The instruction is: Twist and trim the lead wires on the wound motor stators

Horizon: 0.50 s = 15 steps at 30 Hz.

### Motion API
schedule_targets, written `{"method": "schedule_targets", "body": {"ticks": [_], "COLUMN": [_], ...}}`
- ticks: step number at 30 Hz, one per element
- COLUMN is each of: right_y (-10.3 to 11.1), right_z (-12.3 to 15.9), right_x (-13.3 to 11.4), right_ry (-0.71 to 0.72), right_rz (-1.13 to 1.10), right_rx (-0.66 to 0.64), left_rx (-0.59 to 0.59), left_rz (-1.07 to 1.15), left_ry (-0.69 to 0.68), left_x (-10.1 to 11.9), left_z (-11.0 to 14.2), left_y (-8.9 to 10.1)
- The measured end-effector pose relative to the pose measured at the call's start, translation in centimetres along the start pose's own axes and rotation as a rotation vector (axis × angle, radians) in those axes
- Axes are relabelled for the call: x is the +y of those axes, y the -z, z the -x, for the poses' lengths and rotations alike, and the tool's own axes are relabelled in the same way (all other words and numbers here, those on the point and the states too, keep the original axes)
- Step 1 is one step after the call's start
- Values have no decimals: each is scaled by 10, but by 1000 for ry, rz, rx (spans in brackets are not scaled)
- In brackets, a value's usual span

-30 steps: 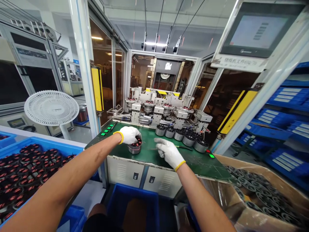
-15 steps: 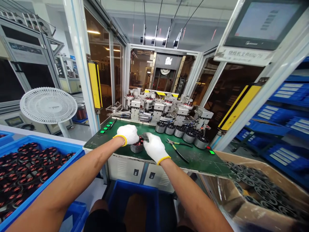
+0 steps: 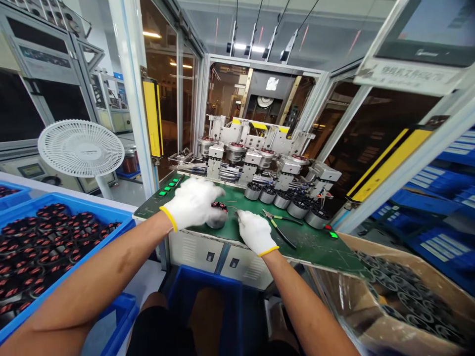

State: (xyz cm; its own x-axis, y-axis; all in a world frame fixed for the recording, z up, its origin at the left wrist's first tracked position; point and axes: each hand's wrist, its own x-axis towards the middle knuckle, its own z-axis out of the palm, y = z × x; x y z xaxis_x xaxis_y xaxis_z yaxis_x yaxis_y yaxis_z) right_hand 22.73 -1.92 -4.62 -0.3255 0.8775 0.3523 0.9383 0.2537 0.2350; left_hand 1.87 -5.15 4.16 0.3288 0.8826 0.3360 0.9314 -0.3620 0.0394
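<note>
As the gloved left hand (image 3: 190, 203) is gripping a wound stator (image 3: 217, 216) near the front edge of the green workbench (image 3: 319, 252), the gloved right hand (image 3: 255, 232) is pinching closed just beside it; a slipping glove could tip the stator over that edge.

Upright red-and-black wound stator (image 3: 216, 217)

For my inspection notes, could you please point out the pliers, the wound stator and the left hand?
Pliers (image 3: 282, 233), head view, on a handle.
Wound stator (image 3: 216, 223), head view, on its metal side.
Left hand (image 3: 191, 202), head view, on the glove's back.
</note>
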Motion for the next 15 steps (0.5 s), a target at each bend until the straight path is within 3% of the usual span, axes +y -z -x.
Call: {"method": "schedule_targets", "body": {"ticks": [2,4,6,8,10,12,15], "right_y": [-1,-3,-5,-5,-5,-4,-3], "right_z": [0,1,1,1,0,0,-1], "right_x": [0,2,3,3,3,2,2], "right_ry": [-2,-4,-3,0,6,8,6], "right_rz": [-5,-14,-22,-29,-26,-8,30], "right_rx": [3,4,6,8,0,-18,-31], "left_rx": [-13,37,166,248,149,3,-100], "left_rz": [-45,-10,167,425,623,665,509], "left_ry": [-218,-212,51,415,689,739,628], "left_x": [8,7,-8,-34,-62,-83,-98], "left_z": [11,19,22,21,16,12,8], "left_y": [-7,-18,-29,-41,-53,-66,-72]}}
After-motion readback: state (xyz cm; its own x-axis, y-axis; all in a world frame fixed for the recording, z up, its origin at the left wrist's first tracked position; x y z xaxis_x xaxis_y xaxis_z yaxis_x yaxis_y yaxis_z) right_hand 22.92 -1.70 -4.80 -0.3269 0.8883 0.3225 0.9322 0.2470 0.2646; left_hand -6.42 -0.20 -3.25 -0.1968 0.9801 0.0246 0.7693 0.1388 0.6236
